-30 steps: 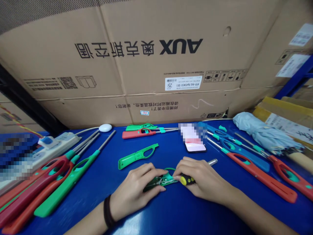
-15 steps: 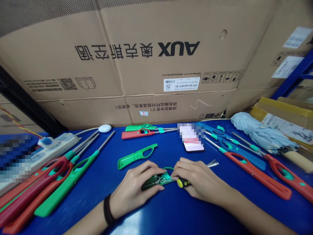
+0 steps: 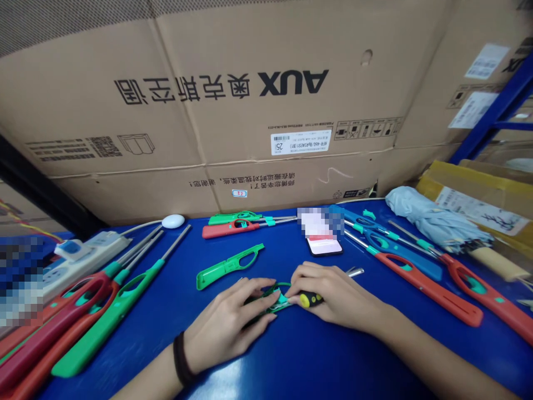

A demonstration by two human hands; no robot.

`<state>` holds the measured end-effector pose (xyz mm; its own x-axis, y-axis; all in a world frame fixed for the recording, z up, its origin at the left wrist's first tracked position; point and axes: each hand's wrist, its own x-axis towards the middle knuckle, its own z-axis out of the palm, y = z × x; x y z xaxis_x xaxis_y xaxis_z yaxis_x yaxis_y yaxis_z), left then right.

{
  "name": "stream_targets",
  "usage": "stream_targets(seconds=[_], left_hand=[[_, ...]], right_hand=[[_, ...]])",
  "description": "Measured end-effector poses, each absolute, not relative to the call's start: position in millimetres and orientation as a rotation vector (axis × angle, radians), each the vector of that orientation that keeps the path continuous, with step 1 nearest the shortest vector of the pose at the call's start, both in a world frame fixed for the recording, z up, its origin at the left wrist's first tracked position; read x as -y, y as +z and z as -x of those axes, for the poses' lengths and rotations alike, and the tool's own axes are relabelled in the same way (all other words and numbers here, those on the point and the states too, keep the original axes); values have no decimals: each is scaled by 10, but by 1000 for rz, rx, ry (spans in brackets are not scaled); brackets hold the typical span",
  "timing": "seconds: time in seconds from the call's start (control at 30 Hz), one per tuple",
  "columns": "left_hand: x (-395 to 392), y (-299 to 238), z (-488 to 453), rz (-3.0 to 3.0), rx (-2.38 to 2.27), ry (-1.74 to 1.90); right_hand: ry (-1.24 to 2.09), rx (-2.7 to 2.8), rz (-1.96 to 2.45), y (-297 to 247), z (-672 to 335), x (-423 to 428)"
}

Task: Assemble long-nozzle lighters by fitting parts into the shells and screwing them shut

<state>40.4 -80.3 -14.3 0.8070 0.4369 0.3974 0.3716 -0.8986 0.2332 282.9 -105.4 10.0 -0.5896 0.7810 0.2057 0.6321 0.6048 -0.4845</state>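
My left hand [image 3: 229, 314] is wrapped around an opened green stick lighter [image 3: 283, 295] on the blue table, its fingers hiding much of the body. Teal parts and thin wires show in the lighter's open middle. My right hand [image 3: 337, 294] keeps a screwdriver [image 3: 308, 300] with a yellow-and-black handle in its grip, while its fingertips pinch at the lighter's inner parts. What those fingertips hold is too small to make out. Beyond my right hand a metal tube end [image 3: 356, 271] sticks out. A loose green casing half [image 3: 229, 268] lies just past my left hand.
Red and green stick lighters [image 3: 108, 316] lie at the left beside a white power strip [image 3: 87, 250]. Further lighters [image 3: 428, 286] lie at the right, near a folded umbrella [image 3: 437, 214]. A phone [image 3: 325, 245] rests at the back, before a large cardboard box [image 3: 233, 128].
The whole view has shifted slightly. My left fingers have moved over the lighter body and cover more of it. My right hand still has the screwdriver and stays at the lighter's middle.
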Motion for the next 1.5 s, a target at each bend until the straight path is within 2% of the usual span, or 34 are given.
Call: stream_targets(seconds=[0.6, 0.87, 1.27, 1.5], left_hand=[[929, -71, -518, -3032, -720, 631], [957, -3, -551, -2989, -784, 468], [898, -40, -460, -2664, -778, 686], [866, 2, -486, -2662, -920, 684]], right_hand=[[414, 2652, 1248, 223, -2733, 1187], [321, 2654, 1328, 255, -2693, 1211], [195, 2455, 1172, 188, -2833, 1116], [334, 2422, 1339, 208, -2787, 1126]])
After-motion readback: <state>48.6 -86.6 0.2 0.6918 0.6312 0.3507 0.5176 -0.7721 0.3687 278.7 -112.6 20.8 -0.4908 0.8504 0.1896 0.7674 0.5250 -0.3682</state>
